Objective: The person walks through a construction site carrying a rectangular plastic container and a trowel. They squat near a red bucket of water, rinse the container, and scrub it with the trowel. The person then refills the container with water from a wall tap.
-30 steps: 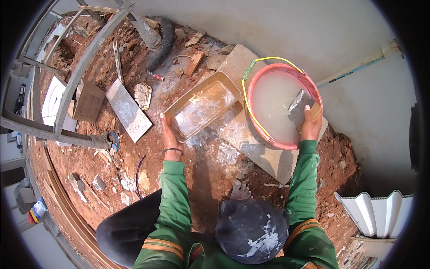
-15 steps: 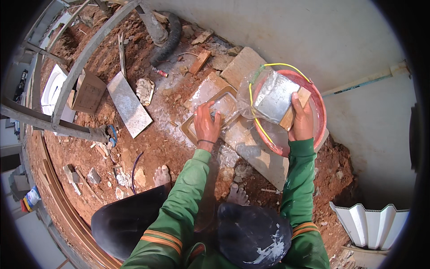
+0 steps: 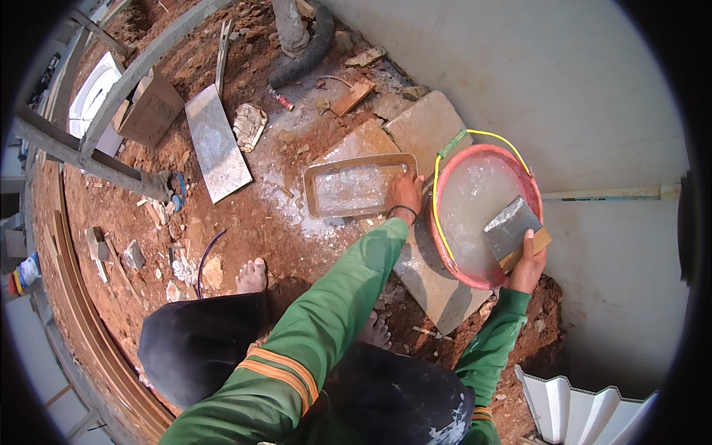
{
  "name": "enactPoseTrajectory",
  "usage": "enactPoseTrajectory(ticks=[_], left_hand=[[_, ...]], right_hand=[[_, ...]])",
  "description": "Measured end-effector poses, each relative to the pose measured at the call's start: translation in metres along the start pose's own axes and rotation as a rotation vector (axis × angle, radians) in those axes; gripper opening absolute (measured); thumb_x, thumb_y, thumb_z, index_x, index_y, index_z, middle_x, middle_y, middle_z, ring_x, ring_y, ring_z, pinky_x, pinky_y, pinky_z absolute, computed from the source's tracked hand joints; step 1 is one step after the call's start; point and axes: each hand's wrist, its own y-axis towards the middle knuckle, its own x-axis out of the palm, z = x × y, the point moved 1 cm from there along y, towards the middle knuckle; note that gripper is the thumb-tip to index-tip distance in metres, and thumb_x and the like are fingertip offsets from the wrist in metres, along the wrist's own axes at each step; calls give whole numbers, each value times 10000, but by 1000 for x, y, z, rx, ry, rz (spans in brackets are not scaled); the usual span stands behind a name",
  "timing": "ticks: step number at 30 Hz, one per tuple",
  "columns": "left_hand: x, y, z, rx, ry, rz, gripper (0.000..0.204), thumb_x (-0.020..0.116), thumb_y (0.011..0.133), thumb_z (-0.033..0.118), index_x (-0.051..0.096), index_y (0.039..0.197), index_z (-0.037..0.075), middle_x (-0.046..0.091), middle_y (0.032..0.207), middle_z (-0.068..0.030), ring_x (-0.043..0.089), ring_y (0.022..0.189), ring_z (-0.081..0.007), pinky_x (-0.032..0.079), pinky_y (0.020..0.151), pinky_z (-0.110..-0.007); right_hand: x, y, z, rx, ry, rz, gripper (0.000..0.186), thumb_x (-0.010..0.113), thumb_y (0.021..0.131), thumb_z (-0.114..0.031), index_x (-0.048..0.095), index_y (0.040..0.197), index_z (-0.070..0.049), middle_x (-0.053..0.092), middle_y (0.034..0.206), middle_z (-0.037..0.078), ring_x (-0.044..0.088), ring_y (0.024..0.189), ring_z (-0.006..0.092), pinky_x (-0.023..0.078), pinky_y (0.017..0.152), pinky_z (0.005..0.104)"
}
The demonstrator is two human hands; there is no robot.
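Observation:
My left hand [image 3: 405, 196] is closed over the right end of a shallow rectangular tray [image 3: 308, 194], whose inside is wet and smeared whitish. The tray lies level on the slabs and dirt. In my right hand [image 3: 527, 265] is a wide scraper [image 3: 512, 225] with a flat metal blade and a wooden grip. Its blade hangs over the right side of a red bucket [image 3: 439, 172] of cloudy, whitish water. The bucket's yellow handle, with a green grip, rests against its left side. My right fingertips are partly hidden behind the scraper.
Stone slabs [image 3: 426, 127] lie under the tray and bucket, beside a plain wall [image 3: 593, 96]. A flat grey board [image 3: 215, 144], a cardboard box [image 3: 152, 109] and a black hose [image 3: 311, 52] lie farther off. Corrugated white sheeting [image 3: 582, 408] stands at the lower right.
My left hand moved right, from the middle of the tray to its right end, and the tray turned from slanted to nearly straight. The scraper moved to the bucket's right side and tilted.

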Motion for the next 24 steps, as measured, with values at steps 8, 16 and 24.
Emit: enactPoseTrajectory(ticks=[8, 16, 24], left_hand=[[-17, -40, -15, 147, -21, -55, 197, 701, 849, 265, 690, 888, 72, 699, 892, -131, 680, 851, -309, 524, 728, -419], [-20, -48, -24, 224, 107, -15, 256, 699, 848, 322, 650, 868, 72, 677, 860, -118, 659, 825, -309, 507, 709, -421], [-30, -37, -29, 77, 25, -210, 295, 688, 855, 354, 672, 886, 61, 678, 849, -151, 655, 817, -339, 505, 723, -427]], right_hand=[[1, 1, 16, -59, -142, 24, 483, 588, 956, -251, 467, 1320, 44, 563, 1231, 111, 541, 1097, 194, 419, 967, 341], [17, -12, 13, -88, -158, 8, 494, 592, 956, -218, 440, 1341, 51, 537, 1283, 128, 516, 1155, 214, 389, 1010, 345], [14, -7, 25, -112, -237, -14, 437, 593, 959, -223, 486, 1281, 54, 568, 1212, 133, 539, 1099, 214, 411, 975, 342]])
